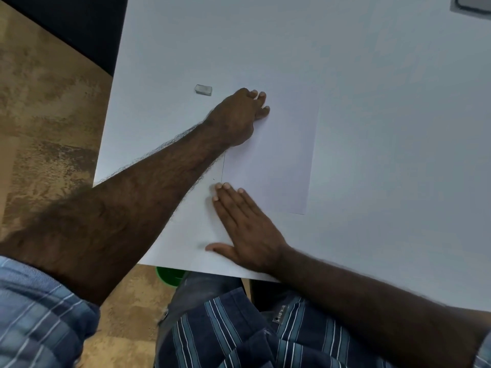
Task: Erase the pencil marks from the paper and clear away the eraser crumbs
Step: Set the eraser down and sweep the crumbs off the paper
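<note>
A white sheet of paper (279, 160) lies on the white table (372, 102). I make out no pencil marks or crumbs on it. My left hand (243, 115) rests on the paper's far left corner, its fingers curled down on the sheet and holding nothing. My right hand (247, 227) lies flat with fingers together at the paper's near left corner, close to the table's front edge. A small grey eraser (203, 90) sits on the table, left of my left hand and apart from it.
The table's left edge (106, 144) and front edge (212, 269) are close to both hands. A green round object (170, 276) shows under the front edge. A grey object (471, 4) sits at the far right corner. Tan floor lies to the left.
</note>
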`<action>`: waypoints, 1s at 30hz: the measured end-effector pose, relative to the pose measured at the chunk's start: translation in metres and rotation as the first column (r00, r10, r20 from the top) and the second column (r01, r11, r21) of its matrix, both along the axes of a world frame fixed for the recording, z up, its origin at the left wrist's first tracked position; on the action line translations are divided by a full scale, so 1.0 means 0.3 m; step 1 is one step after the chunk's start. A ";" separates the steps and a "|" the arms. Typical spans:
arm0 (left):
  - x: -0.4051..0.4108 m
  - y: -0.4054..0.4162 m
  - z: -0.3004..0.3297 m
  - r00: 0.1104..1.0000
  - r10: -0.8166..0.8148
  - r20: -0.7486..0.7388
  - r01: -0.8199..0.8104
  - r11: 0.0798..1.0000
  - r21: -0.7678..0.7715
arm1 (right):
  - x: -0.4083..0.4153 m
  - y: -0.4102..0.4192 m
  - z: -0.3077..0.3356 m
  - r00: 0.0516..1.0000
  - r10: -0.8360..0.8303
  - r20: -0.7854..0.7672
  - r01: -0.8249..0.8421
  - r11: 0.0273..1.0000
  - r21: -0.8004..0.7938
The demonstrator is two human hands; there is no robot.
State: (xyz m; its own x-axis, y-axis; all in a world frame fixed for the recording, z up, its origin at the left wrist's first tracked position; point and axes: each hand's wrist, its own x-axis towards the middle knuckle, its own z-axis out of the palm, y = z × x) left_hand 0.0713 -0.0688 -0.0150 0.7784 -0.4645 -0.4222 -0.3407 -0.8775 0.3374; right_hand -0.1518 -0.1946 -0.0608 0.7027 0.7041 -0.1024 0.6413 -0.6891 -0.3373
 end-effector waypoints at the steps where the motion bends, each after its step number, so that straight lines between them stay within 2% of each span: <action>1: -0.001 0.005 -0.008 0.999 -0.023 0.023 0.023 0.999 0.032 | 0.019 -0.012 0.002 0.998 -0.057 0.016 0.057 0.998 0.004; 5: -0.041 0.022 -0.011 0.995 -0.040 0.088 0.042 0.999 -0.018 | 0.081 -0.068 0.003 0.981 -0.194 0.013 0.194 0.979 -0.059; 12: -0.132 0.132 -0.006 0.961 -0.053 0.273 0.095 0.985 -0.142 | 0.097 -0.086 0.005 0.978 -0.207 -0.028 0.203 0.974 -0.099; 16: -0.196 0.221 -0.029 0.968 -0.099 0.231 0.128 0.985 -0.114 | 0.100 -0.091 0.002 0.980 -0.198 -0.036 0.193 0.976 -0.101; 21: -0.218 0.257 -0.051 0.973 -0.146 0.179 0.164 0.983 -0.088 | 0.103 -0.092 -0.005 0.978 -0.205 0.038 0.207 0.974 -0.091; 25: -0.213 0.268 -0.058 0.972 -0.147 0.183 0.168 0.980 -0.105 | 0.075 -0.045 -0.010 0.990 -0.137 0.006 0.137 0.983 -0.122; 30: -0.209 0.267 -0.060 0.974 -0.146 0.173 0.168 0.979 -0.117 | -0.023 0.045 -0.010 0.996 0.086 -0.021 -0.088 0.992 -0.092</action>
